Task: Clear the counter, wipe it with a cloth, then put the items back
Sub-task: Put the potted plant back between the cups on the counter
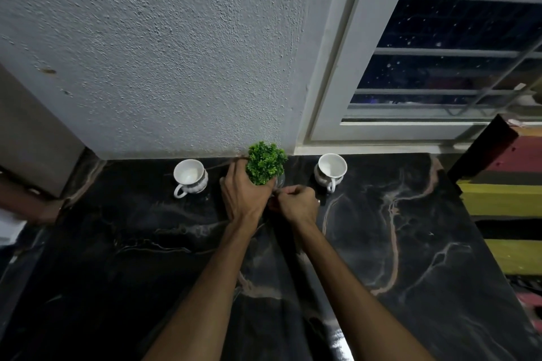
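A small green plant (265, 162) in a clear glass pot stands at the back of the black marble counter (410, 243), against the wall. My left hand (242, 192) wraps around the pot's left side. My right hand (296, 204) is closed against the pot's lower right, fingers curled; what it pinches is hidden. A white cup (190, 177) stands left of the plant, its handle toward me. A second white cup (331, 170) stands to the right, apart from my hands. No cloth is in view.
A textured white wall (176, 53) rises behind the counter and a window frame (337, 82) stands at the back right. Striped yellow, red and black fabric (504, 199) lies past the counter's right edge. A grey box (32, 138) sits at the far left.
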